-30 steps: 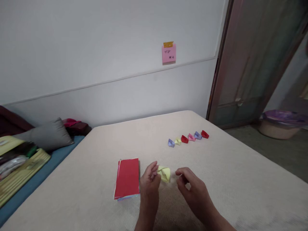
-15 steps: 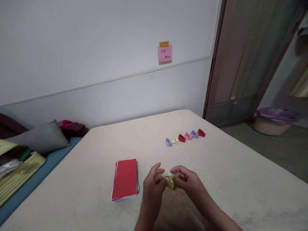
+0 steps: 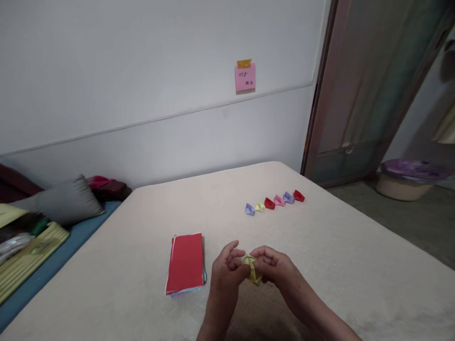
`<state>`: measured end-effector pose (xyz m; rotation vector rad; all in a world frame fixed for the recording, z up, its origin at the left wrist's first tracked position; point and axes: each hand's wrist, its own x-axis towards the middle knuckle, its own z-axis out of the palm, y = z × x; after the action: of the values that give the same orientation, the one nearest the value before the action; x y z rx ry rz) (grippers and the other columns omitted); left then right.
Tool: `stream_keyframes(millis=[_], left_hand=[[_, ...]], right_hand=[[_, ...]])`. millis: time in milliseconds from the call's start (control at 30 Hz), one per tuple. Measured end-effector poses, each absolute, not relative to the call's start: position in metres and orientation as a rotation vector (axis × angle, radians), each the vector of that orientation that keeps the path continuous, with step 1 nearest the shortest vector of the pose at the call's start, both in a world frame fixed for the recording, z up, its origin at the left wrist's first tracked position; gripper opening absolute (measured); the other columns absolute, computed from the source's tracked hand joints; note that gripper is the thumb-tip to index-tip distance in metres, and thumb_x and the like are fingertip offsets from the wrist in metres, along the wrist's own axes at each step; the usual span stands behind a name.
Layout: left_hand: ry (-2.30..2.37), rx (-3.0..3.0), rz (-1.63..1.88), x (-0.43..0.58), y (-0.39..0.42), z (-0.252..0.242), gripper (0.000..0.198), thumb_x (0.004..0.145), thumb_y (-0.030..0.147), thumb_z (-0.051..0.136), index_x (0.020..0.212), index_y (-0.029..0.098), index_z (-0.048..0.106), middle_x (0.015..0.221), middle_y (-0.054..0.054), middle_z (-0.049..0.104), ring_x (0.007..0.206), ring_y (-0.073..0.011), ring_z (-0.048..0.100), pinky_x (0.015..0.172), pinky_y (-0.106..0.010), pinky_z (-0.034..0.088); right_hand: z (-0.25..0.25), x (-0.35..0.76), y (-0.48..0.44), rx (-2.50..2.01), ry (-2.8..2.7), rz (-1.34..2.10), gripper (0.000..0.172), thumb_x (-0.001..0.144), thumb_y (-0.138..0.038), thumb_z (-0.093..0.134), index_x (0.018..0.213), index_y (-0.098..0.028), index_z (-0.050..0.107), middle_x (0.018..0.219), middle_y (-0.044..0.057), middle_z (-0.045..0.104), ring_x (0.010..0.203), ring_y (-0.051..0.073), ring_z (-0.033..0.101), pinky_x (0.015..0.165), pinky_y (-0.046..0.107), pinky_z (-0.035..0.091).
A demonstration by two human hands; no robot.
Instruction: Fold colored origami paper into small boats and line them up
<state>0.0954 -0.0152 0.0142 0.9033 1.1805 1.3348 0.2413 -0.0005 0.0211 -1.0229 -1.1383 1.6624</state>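
First, red-topped paper stack (image 3: 184,263): lies near the left hand (image 3: 226,273), its edges uneven; a stray wrist might knock it askew.
Left hand: thumb and fingers pinch the yellow folded paper (image 3: 254,275) from the left; too firm a squeeze could crush a crease.
Yellow folded paper: between both hands; uneven pulling could tear it.
Right hand (image 3: 277,266): thumb and fingertips grip the other side; slipping might loosen folds.
Row of folded shapes (image 3: 279,201): beyond the hands; a careless sweep could scatter it.

Left hand (image 3: 226,272) and right hand (image 3: 279,266) are both bare, as are wrists (image 3: 296,287) and visible forearms (image 3: 320,312).
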Motion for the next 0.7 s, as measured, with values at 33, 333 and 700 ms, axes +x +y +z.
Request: stream_keyframes(millis=[33, 333, 700], left_hand=[[1.159, 0.889, 1.340, 0.095, -0.015, 0.014, 0.058, 0.059, 0.016, 0.075, 0.115, 0.012, 0.057, 0.096, -0.010, 0.063, 0.067, -0.0122, 0.059, 0.061, -0.024, 0.047], [1.200, 0.947, 1.326, 0.098, -0.015, 0.011, 0.055, 0.058, 0.017, 0.075, 0.111, 0.014, 0.059, 0.096, -0.008, 0.061, 0.068, -0.0134, 0.060, 0.061, -0.026, 0.047], [1.004, 0.768, 1.241, 0.101, -0.029, 0.035, 0.056, 0.060, 0.011, 0.071, 0.113, 0.011, 0.055, 0.099, -0.010, 0.061, 0.076, -0.0170, 0.061, 0.068, -0.028, 0.048]], right_hand=[[0.020, 0.242, 0.000, -1.022, -1.136, 1.664, 0.017, 0.069, -0.027, 0.067, 0.081, -0.016, 0.060, 0.055, -0.004, 0.055, 0.052, 0.011, 0.047, 0.052, 0.024, 0.033], [0.017, 0.239, -0.002, -0.969, -1.127, 1.711, 0.017, 0.069, -0.026, 0.069, 0.080, -0.016, 0.061, 0.058, -0.003, 0.056, 0.053, 0.010, 0.048, 0.052, 0.023, 0.032], [0.018, 0.246, 0.001, -0.814, -0.984, 1.827, 0.024, 0.067, -0.029, 0.076, 0.082, -0.017, 0.063, 0.066, 0.000, 0.062, 0.057, 0.012, 0.052, 0.055, 0.023, 0.035]])
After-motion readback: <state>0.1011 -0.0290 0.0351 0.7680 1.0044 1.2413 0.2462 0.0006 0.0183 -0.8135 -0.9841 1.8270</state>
